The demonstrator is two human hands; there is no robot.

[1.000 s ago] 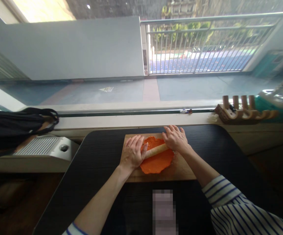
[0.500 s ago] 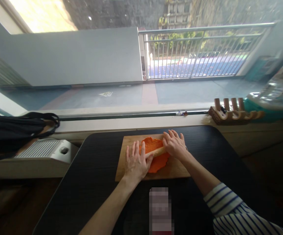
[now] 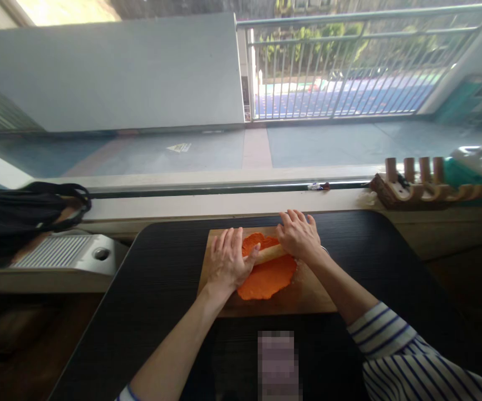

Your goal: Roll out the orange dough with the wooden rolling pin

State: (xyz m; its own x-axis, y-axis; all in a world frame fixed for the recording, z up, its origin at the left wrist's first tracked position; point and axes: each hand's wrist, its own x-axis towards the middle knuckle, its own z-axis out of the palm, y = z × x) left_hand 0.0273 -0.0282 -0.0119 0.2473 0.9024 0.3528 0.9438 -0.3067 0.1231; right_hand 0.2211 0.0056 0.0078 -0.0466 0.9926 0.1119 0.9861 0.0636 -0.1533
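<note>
1. Clock face centred on the board point(image 3: 314, 298), twelve toward the sill: flat, straight-edged, light brown wood, laid on a black table point(image 3: 174, 267) with rounded far corners and fine linear grain.
2. Sheet point(image 3: 266, 281), on the middle of the board: bright orange, thin, roughly round, ragged-edged; wrinkled toward twelve o'clock, smoother toward six.
3. Pin point(image 3: 270, 254), across the sheet: slender, pale wooden cylinder, slightly tilted, from just below nine o'clock to just above three; both ends covered by hands.
4. Left hand point(image 3: 228, 260), near ten o'clock: palm down over one end of the pin, fingers outstretched and slightly parted, thumb spread wide along the pin.
5. Right hand point(image 3: 299, 236), near two o'clock: palm down over the other end, fingers extended, slightly bent and parted; cannot tell whether fingertips touch the board.
6. Sleeve point(image 3: 391, 334), at four o'clock: pale cloth with dark blue stripes.
7. Sill point(image 3: 203, 206), at twelve o'clock: smooth, white, long and narrow.
8. Rack point(image 3: 416, 192), at two o'clock: brown, with upright cylindrical pegs and curved hooks.
9. Box point(image 3: 69, 253), at nine o'clock: white, slotted, with one round hole; just above, black fabric bag point(image 3: 11, 220) with looped straps.
</note>
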